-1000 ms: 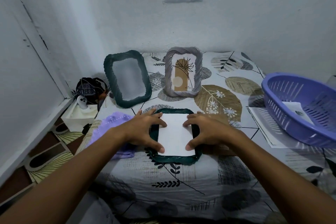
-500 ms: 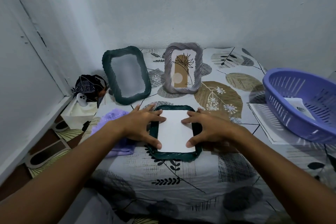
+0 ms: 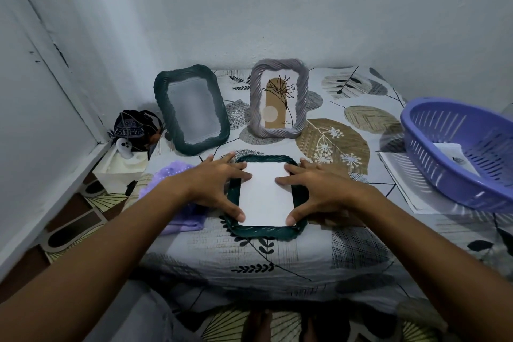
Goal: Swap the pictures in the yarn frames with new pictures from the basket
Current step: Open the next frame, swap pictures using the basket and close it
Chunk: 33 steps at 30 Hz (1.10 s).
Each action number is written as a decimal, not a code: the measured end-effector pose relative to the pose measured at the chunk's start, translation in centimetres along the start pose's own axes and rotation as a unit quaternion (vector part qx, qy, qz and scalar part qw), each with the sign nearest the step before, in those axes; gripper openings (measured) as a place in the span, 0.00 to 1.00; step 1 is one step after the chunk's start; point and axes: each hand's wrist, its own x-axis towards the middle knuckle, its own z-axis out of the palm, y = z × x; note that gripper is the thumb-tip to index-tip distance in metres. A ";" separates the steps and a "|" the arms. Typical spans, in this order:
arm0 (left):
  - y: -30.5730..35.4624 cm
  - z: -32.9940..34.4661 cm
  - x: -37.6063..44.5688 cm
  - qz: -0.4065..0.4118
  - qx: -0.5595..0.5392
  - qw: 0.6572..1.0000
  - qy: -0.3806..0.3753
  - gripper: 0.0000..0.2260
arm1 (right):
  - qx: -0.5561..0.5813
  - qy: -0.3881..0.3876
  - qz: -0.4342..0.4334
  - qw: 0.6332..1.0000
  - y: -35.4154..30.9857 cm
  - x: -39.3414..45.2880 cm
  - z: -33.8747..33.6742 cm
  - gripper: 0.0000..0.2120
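**Now: both hands flat on a face-down green frame**

Centre of frame: dark green yarn frame (image 3: 265, 232) lying flat on the leaf-print desk (image 3: 249, 261), white picture back (image 3: 266, 198) set into its opening. Left hand (image 3: 215, 189) spread over the frame's left edge, fingers straight, thumb tip pressing the sheet's lower left corner, a fingertip touching its upper left. Right hand (image 3: 319, 191) mirrored on the right edge, fingers straight, thumb at the lower right corner, forefinger on the sheet. Neither hand curled round anything.

Upper centre: second green yarn frame (image 3: 191, 115) propped upright, pane grey and blank. Just right of it, lilac yarn frame (image 3: 279, 97) upright, showing a plant drawing. Right edge: purple basket (image 3: 444, 175) holding a white picture (image 3: 455, 157), sitting on sheets of paper (image 3: 399, 183). Left of the hands: purple cloth (image 3: 172, 175), partly under the left wrist.
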 end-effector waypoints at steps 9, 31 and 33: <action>0.3 -0.1 -0.1 -0.006 0.000 1.000 -0.003 0.46 | 0.005 0.005 0.002 1.000 0.0 0.2 -0.1 0.46; 1.5 2.0 -2.9 0.004 -0.045 0.998 0.036 0.61 | 0.012 0.002 0.007 1.000 -0.4 -2.7 0.8 0.49; 1.4 1.9 -2.7 0.013 -0.041 0.998 0.034 0.59 | 0.016 0.003 0.007 1.000 -0.5 -2.7 0.8 0.49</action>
